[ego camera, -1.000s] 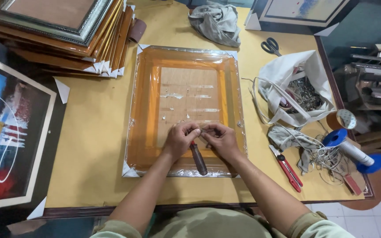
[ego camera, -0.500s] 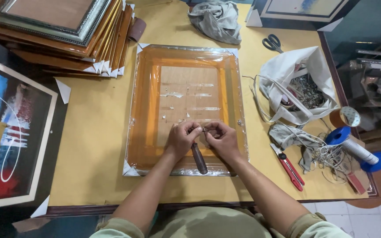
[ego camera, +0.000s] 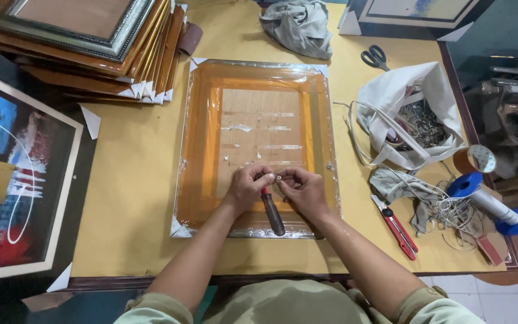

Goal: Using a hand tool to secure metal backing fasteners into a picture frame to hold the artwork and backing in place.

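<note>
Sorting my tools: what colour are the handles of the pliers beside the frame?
Red, on the pliers; head view.

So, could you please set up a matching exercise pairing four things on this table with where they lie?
Things:
1. scissors
2. red-handled pliers
3. stack of frames
4. blue spool

Places:
A. far left corner of the table
B. right edge, near side
C. far side, right of the grey cloth
D. just right of the wrapped frame, near side

Pairs: 1-C, 2-D, 3-A, 4-B
</note>
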